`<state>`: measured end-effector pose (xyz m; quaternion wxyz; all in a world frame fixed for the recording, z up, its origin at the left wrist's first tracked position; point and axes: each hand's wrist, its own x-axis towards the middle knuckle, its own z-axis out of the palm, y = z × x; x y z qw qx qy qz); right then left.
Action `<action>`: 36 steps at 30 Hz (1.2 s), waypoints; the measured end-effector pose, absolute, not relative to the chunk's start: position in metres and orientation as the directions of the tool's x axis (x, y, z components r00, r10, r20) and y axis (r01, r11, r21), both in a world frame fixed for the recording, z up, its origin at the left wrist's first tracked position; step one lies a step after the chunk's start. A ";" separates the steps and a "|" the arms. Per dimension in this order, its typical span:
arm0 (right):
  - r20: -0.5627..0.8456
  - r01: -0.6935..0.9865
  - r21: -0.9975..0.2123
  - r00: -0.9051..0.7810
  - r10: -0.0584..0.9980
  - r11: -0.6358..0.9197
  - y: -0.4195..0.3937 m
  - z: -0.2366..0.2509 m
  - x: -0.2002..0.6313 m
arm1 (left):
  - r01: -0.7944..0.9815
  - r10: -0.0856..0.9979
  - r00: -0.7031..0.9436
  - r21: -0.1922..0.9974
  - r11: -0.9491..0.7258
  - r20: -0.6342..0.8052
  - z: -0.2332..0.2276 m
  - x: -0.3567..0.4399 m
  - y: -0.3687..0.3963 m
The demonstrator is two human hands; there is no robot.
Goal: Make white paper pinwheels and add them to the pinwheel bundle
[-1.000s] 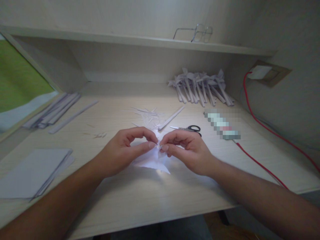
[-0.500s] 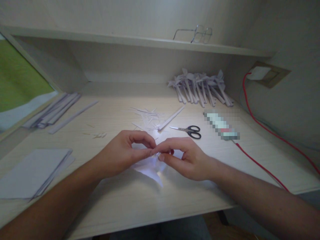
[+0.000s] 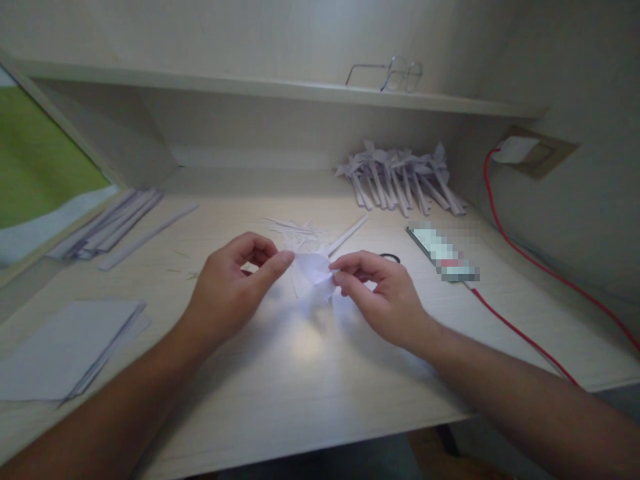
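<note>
White paper, a small folded piece (image 3: 314,268), hangs between the two hands just above the middle of the table (image 3: 280,393), and I watch it through the head camera. I have the right hand (image 3: 385,297) grasping it, the thumb and fingertips pinched together at the paper's right edge. On the other side the left hand (image 3: 237,283) brings its thumb tip to the paper's left edge; I cannot tell whether its fingers grip there too, since the contact is too small to make out. Just beyond the piece I see a loose heap of thin paper strips (image 3: 295,231) and a long paper stick (image 3: 354,230) lying at a slant. Behind the right hand a black handle loop (image 3: 391,255) shows, the rest being covered. Farther right lies a phone (image 3: 437,253), its screen pixelated, with a red cable (image 3: 520,338) running from its near end. At the back, to the right, I see a row of paper pinwheels (image 3: 400,167) with their sticks pointing towards me. To my left are a pile of folded paper sticks (image 3: 113,223), a single strip (image 3: 150,237) beside it, and nearer, a stack of sheets (image 3: 70,347). Eyeglasses (image 3: 389,69) rest on the shelf (image 3: 250,83) above.
</note>
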<state>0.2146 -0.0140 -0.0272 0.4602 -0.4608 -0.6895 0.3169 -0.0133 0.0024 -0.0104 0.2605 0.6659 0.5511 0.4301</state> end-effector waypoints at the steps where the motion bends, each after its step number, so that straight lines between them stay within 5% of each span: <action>1: 0.352 0.353 -0.855 -0.141 0.925 0.379 -0.014 -0.027 0.214 | 0.527 0.960 0.042 0.810 -0.257 0.277 -0.009 -0.013 0.001; 20: 0.305 0.314 -0.889 -0.138 0.942 0.334 -0.014 -0.030 0.212 | 0.613 0.923 0.132 0.702 -0.363 0.362 -0.020 -0.003 -0.008; 25: 0.385 0.363 -0.821 -0.218 0.897 0.441 -0.017 -0.033 0.212 | 0.624 0.892 0.242 0.644 -0.444 0.381 -0.022 -0.004 -0.006; 36: 0.454 0.393 -0.742 -0.302 0.838 0.544 -0.020 -0.028 0.213 | 0.469 0.866 0.411 0.747 -0.470 0.287 -0.019 -0.005 -0.005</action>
